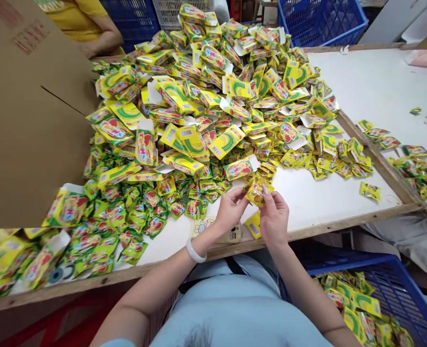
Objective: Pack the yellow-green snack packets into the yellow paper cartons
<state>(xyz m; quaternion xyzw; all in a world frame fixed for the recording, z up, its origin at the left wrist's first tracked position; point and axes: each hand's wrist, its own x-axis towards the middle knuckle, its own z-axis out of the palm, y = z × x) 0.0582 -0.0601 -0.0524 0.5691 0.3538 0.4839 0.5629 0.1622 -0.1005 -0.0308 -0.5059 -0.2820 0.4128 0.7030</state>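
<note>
Near the table's front edge, both hands meet at a yellow candy packet. My left hand pinches its left side, and my right hand has its thumb on the right side. Between and below the hands, a flat yellow box lies on the table. A cream printed pad is partly under my left forearm. Just beyond my fingers, an open-ended yellow box rests at the foot of a large heap of yellow boxes. Small green packets spread to the left.
A large cardboard box stands at the left. A wooden divider crosses the right of the table, with more packets beyond. A blue crate holding boxes sits below right. Another person's arm shows at the back left.
</note>
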